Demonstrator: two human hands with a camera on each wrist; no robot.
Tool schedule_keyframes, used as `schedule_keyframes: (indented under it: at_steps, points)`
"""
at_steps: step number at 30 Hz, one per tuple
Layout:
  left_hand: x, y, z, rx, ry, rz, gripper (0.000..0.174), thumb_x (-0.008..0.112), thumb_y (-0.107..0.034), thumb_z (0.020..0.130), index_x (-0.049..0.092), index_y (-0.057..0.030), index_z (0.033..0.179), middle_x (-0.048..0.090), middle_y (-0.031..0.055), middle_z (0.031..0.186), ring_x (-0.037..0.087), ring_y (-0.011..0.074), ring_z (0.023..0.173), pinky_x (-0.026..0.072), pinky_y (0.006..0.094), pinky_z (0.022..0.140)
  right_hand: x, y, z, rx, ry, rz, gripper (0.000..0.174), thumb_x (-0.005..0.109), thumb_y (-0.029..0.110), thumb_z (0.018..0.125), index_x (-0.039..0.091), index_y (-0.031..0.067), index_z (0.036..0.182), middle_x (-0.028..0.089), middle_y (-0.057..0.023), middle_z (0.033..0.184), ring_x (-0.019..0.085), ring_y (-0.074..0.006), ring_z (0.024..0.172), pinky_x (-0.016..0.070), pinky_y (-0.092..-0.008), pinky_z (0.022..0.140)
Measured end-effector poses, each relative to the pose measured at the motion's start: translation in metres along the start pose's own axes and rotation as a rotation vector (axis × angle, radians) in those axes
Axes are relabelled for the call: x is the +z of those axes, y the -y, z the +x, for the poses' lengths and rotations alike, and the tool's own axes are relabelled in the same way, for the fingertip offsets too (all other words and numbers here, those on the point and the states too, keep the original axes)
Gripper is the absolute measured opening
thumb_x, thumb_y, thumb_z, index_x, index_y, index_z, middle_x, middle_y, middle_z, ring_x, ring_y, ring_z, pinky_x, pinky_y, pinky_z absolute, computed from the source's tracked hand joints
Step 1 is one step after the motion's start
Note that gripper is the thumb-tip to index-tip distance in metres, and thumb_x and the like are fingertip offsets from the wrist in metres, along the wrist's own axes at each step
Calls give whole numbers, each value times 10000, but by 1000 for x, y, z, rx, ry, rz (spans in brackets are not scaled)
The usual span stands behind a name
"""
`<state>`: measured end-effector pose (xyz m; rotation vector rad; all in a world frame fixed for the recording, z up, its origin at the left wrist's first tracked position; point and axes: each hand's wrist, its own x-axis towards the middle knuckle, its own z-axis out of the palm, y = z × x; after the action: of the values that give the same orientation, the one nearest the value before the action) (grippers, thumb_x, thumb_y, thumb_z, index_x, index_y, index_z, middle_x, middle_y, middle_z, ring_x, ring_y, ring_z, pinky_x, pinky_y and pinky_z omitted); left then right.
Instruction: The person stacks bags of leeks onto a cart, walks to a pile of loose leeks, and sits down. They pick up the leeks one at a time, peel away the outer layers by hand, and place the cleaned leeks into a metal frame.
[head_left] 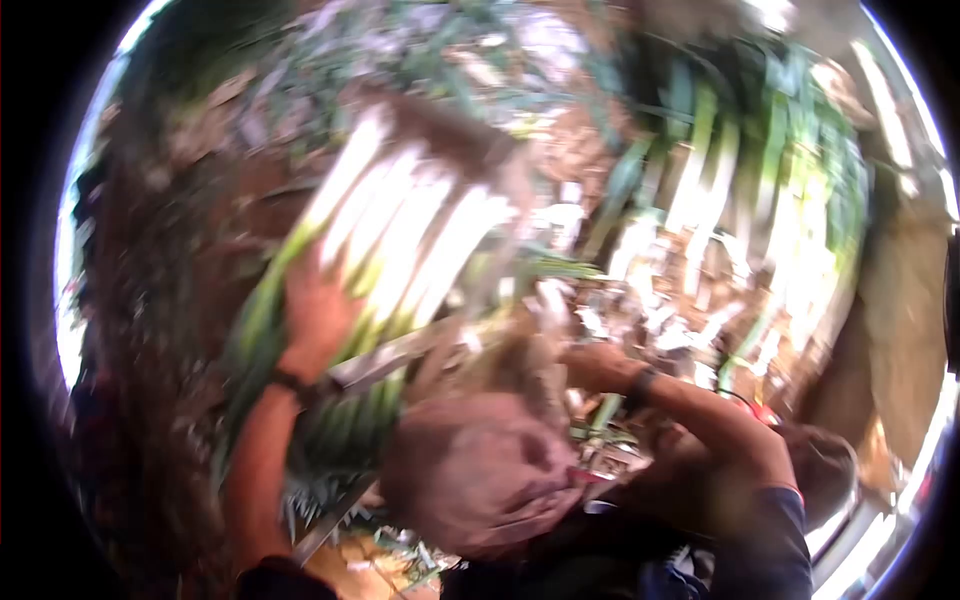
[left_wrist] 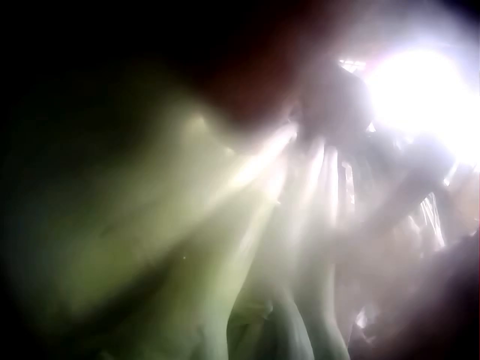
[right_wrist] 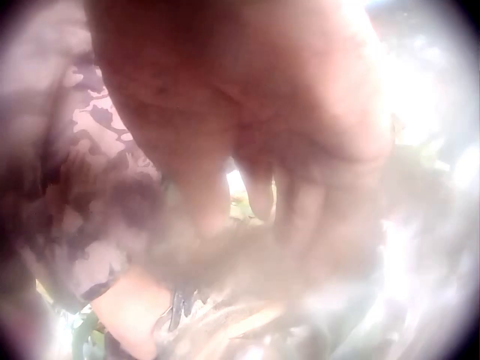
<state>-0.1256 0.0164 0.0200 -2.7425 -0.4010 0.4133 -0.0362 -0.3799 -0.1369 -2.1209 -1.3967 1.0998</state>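
A row of leeks, white ends up and green leaves down, lies at centre left in the head view. My left hand rests on the left side of the row, fingers pointing toward the white ends. The left wrist view shows blurred pale green stalks close up. My right hand is right of the row, beside a blurred brown thing. In the right wrist view, the fingers of my right hand point down toward a brownish blur; whether they grip it is unclear.
More leeks lie at the right, with leaf scraps around them. A flat strip crosses the row's lower part. A knee in patterned cloth is at bottom centre. Green and pale scraps cover the ground at the top.
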Motion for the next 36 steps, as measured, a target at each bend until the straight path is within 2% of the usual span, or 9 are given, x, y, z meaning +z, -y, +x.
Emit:
schedule_keyframes:
  at_steps: [7, 11, 13, 16, 17, 23, 26, 31, 36]
  points:
    - [25, -1, 9, 18, -213, 76, 866, 704, -393, 807, 282, -85, 1498, 224, 189, 1552, 205, 369, 1432, 104, 553, 1174, -32, -36, 12, 255, -241, 57, 106, 612, 158, 856, 680, 80, 884, 649, -101, 687, 630, -251, 595, 515, -382, 549]
    - [21, -6, 5, -7, -119, -168, 929, 745, -330, 781, 225, -67, 1504, 142, 163, 1580, 313, 429, 1352, 339, 514, 1072, -106, -64, 8, 586, -593, 313, 212, 506, 159, 932, 662, 24, 883, 630, -136, 786, 595, -211, 595, 498, -308, 491]
    - [20, -7, 5, 6, -132, -157, 938, 751, -328, 771, 226, -69, 1504, 143, 160, 1581, 307, 429, 1355, 329, 512, 1081, -124, -102, 12, 700, -786, 76, 189, 530, 132, 907, 633, 33, 1031, 630, -174, 927, 608, -215, 674, 511, -347, 526]
    - [25, -4, 8, 2, -114, -151, 935, 740, -340, 774, 226, -56, 1502, 129, 163, 1586, 301, 432, 1356, 325, 517, 1079, -141, -156, 16, 766, -992, -34, 440, 585, 171, 849, 452, 10, 1237, 546, -275, 1173, 642, -361, 809, 510, -494, 658]
    - [26, -3, 9, -9, -87, -147, 933, 734, -348, 777, 226, -51, 1502, 125, 164, 1587, 297, 433, 1357, 322, 519, 1079, -145, -175, 26, 900, -1022, -13, 502, 667, 309, 833, 454, 3, 1168, 616, -225, 959, 631, -397, 870, 498, -475, 740]
    - [26, -1, 10, -3, -89, -115, 926, 706, -394, 786, 236, -40, 1500, 134, 176, 1583, 286, 441, 1362, 292, 522, 1098, -166, -202, 27, 1029, -863, 109, 484, 660, 350, 806, 518, -18, 1085, 656, -233, 894, 652, -405, 825, 516, -462, 724]
    - [30, -3, 11, 21, -124, -114, 928, 700, -404, 787, 234, -38, 1502, 147, 179, 1579, 283, 442, 1365, 283, 521, 1104, -186, -201, 11, 1150, -633, 276, 328, 597, 321, 890, 621, -6, 907, 655, -144, 777, 630, -242, 640, 519, -338, 548]
    - [29, -5, 8, -13, -104, -109, 917, 703, -397, 786, 248, -38, 1497, 160, 175, 1577, 294, 435, 1360, 289, 511, 1103, -175, -213, -52, 660, -1292, 890, 201, 597, 179, 925, 589, -21, 903, 676, -116, 789, 676, -152, 661, 515, -265, 470]
    - [26, -2, 7, -8, -134, -104, 920, 726, -360, 769, 255, -48, 1496, 175, 176, 1573, 302, 431, 1358, 302, 507, 1098, -180, -171, -35, 442, -1247, 861, 197, 609, 176, 894, 611, -21, 893, 654, -97, 759, 581, -130, 549, 466, -256, 454]
